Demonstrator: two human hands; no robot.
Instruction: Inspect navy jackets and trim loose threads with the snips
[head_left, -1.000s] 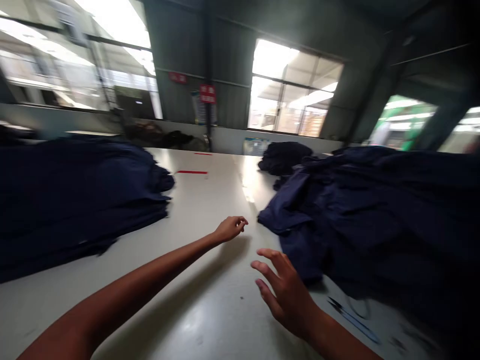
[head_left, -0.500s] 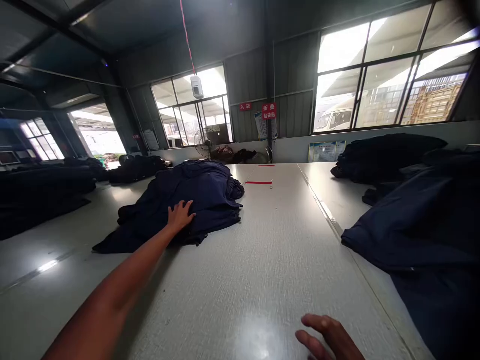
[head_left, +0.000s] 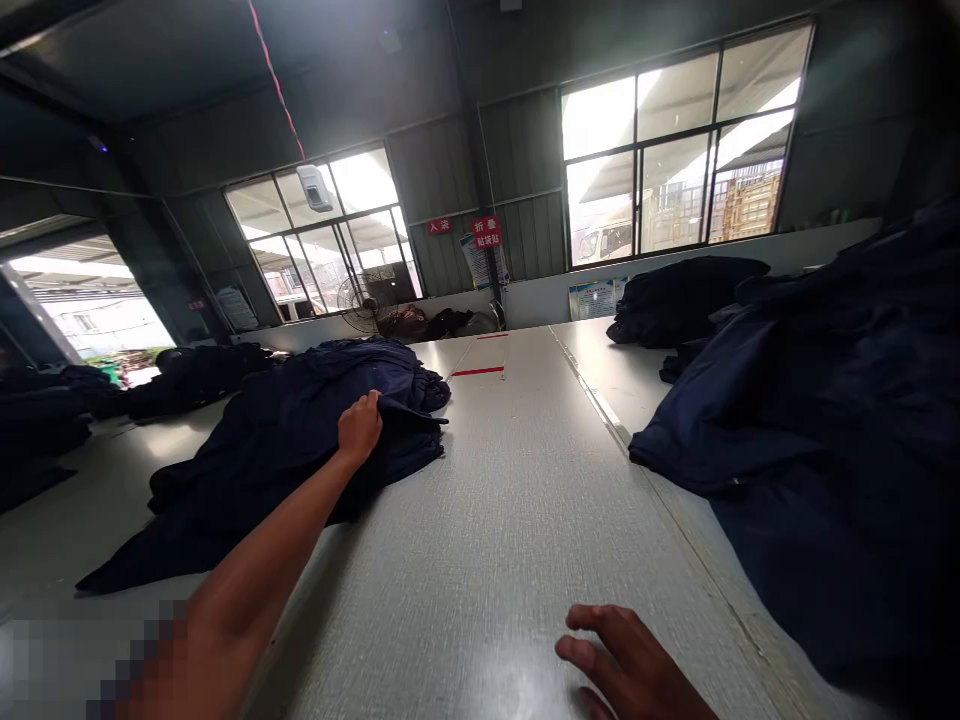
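My left hand [head_left: 360, 428] is closed on a fold of a dark navy garment at the near right side of a heap of navy garments [head_left: 277, 430]. The gripped cloth is lifted into a small ridge, and its edge sticks out to the right of my fingers. Low in the view, my right hand [head_left: 626, 655] hovers over the pale tabletop [head_left: 480, 520], fingers apart and curved, holding nothing. Which kind of garment it is cannot be made out from the heap.
A larger navy garment pile [head_left: 817, 450] covers the table's right side, with another dark pile [head_left: 682, 295] behind it. Red tape [head_left: 478, 372] marks the tabletop ahead. A fan [head_left: 365, 303] stands by the far windows. A white switch box [head_left: 314, 188] hangs from a cord.
My left hand has gone from lying spread on the heap to gripping and raising a fold. The view has turned to the right. My right hand stays low and open.
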